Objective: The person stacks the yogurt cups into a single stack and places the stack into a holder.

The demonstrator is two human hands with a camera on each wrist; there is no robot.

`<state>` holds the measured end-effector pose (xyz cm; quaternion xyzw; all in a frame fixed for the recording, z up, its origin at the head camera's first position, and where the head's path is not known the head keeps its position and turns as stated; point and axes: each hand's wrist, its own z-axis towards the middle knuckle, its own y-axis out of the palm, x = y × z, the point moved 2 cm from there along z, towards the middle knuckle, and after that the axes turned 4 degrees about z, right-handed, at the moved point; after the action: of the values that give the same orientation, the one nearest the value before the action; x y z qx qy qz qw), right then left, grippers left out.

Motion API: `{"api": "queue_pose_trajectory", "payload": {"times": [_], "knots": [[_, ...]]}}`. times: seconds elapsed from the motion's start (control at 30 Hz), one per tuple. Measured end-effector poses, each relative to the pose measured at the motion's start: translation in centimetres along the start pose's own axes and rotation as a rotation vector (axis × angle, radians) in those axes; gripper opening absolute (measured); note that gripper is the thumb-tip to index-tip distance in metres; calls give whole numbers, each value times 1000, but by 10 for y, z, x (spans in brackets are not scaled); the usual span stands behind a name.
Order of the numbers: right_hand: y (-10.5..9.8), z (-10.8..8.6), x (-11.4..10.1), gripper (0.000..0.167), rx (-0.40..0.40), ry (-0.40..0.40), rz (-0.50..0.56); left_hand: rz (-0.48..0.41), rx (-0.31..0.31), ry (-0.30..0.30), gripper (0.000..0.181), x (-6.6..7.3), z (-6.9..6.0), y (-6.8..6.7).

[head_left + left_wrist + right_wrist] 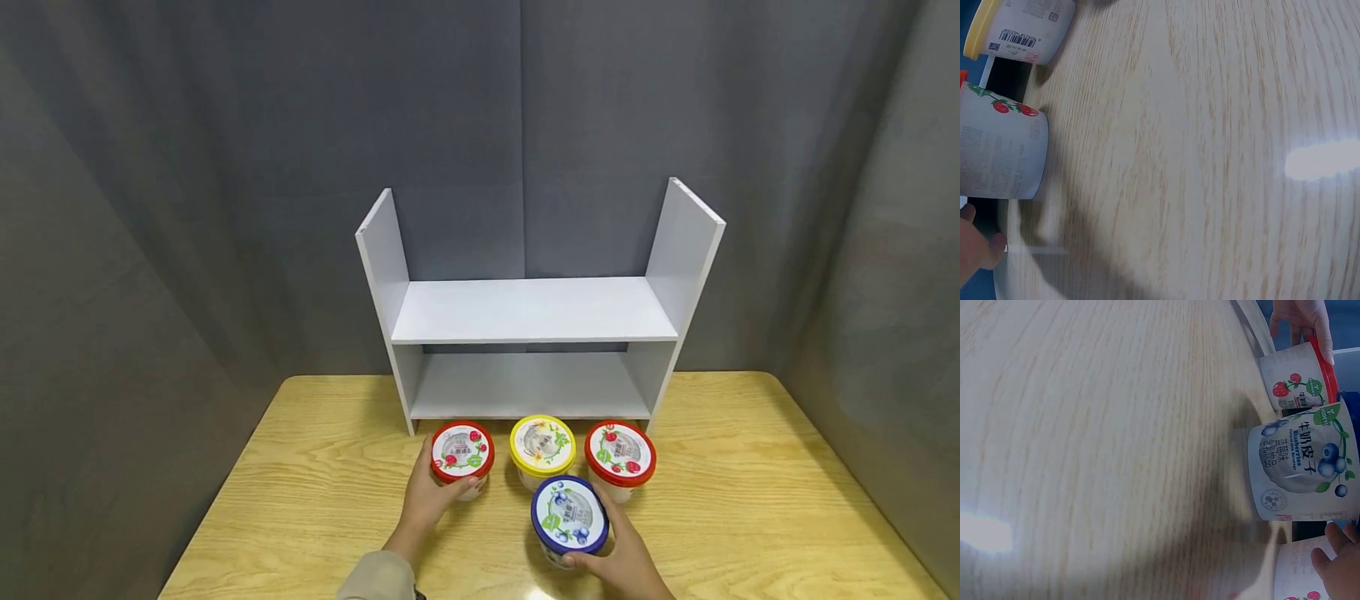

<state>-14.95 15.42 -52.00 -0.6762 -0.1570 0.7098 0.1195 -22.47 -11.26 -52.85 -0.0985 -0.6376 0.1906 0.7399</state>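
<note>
Two white paper tubs are in my hands. My left hand (428, 498) grips a red-lidded berry tub (462, 450), thumb at its front and fingers on its left side. My right hand (624, 553) holds the blue-lidded blueberry tub (570, 514) from its right side. In the right wrist view the blueberry tub (1307, 465) stands upright, label showing; whether its base touches the table, I cannot tell. A yellow-lidded tub (542, 446) stands behind it, and another red-lidded tub (620, 453) is just beyond my right fingers.
A white two-tier shelf (535, 310) with raised side panels stands at the back of the wooden table (315, 500), right behind the tubs. Grey curtains (465, 125) hang behind and on both sides.
</note>
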Motion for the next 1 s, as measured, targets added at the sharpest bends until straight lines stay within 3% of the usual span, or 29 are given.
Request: {"api": "queue_pose_trajectory", "payload": {"times": [0.33,0.6,0.8,1.0], "knots": [[3,-3,5,97,58,-21,60,-146,59,-65,96,-5,-4,5],[4,-5,5,96,98,-3,75,-147,122,-130,101,-2,-12,9],[5,-5,0,93,116,-43,98,-168,121,-138,103,-2,-12,12],[-1,-3,-12,92,138,-60,69,-230,116,-135,95,28,-22,4]]}}
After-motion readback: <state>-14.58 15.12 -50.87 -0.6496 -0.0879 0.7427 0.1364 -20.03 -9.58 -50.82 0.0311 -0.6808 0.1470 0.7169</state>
